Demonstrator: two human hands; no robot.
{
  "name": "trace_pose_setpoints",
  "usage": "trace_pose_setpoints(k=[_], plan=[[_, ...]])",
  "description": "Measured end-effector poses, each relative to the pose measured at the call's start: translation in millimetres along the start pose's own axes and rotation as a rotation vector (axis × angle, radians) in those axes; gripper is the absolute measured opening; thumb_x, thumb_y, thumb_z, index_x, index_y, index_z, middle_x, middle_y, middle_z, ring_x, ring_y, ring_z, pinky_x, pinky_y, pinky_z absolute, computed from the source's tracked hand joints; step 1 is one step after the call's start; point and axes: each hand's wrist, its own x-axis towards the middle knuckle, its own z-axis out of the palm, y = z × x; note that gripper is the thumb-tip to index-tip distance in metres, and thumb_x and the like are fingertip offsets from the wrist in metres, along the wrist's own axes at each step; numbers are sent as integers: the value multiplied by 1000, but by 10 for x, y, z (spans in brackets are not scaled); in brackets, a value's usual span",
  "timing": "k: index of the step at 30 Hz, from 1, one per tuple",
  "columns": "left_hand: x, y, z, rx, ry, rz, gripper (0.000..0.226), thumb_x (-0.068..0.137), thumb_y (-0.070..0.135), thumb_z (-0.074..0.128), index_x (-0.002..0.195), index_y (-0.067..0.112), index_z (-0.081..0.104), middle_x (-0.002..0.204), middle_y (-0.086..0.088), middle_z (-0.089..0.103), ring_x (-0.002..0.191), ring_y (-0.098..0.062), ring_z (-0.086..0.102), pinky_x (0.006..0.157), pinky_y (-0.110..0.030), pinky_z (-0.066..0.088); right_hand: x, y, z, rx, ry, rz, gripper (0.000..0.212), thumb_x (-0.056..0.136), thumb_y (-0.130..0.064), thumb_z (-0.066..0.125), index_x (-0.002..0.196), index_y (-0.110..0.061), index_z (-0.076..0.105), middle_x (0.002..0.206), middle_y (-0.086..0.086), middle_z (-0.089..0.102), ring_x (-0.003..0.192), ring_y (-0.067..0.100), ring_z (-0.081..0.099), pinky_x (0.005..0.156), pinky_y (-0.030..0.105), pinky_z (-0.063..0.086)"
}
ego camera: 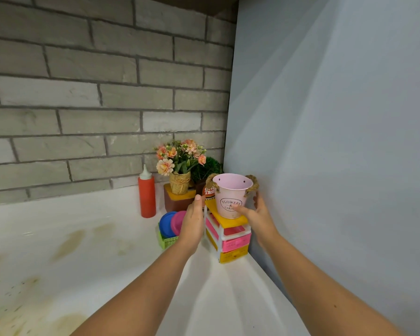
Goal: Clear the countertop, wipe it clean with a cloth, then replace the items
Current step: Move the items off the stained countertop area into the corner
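A pink metal bucket [230, 190] with rope handles stands on a small pink-and-yellow drawer unit [233, 238] in the corner of the white countertop [95, 226]. My right hand [257, 219] holds the bucket, with the thumb on its front and the fingers curved round its right side. Just left of the bucket, my left hand [192, 224] is open with straight fingers; I cannot tell if it touches anything. Brownish stains [68, 243] mark the countertop on the left.
A red squeeze bottle [147, 197] stands near the brick wall. A flower pot [180, 166] sits on a brown box [177, 202], by a green plant [207, 167] and a labelled jar [209, 191]. A green basket [166, 241] holds blue and pink lids. A grey wall [325, 166] closes the right side.
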Motion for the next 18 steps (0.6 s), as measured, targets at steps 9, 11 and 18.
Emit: trace_pose_setpoints(k=[9,11,18], plan=[[-497,153,-693,-5,10,118,41,99,45,26,125,22,48,116,2,54,111,-18,52,101,-37,41,-650,-251,588,-9,440,-77,55,81,-13,67,131,-8,44,131,12,41,114,28,50,91,34,46],[-637,192,-992,15,44,176,22,99,37,35,110,21,47,101,4,54,101,-19,54,87,-32,44,-860,-339,804,10,431,-86,42,83,-9,65,122,-4,50,124,12,46,98,21,49,79,27,41],[-1238,310,-2334,25,265,186,13,95,24,49,102,16,41,88,7,46,80,-17,53,76,-33,42,-1690,-631,1940,53,185,-121,25,85,-14,65,107,-7,57,110,9,49,84,15,51,77,26,39]])
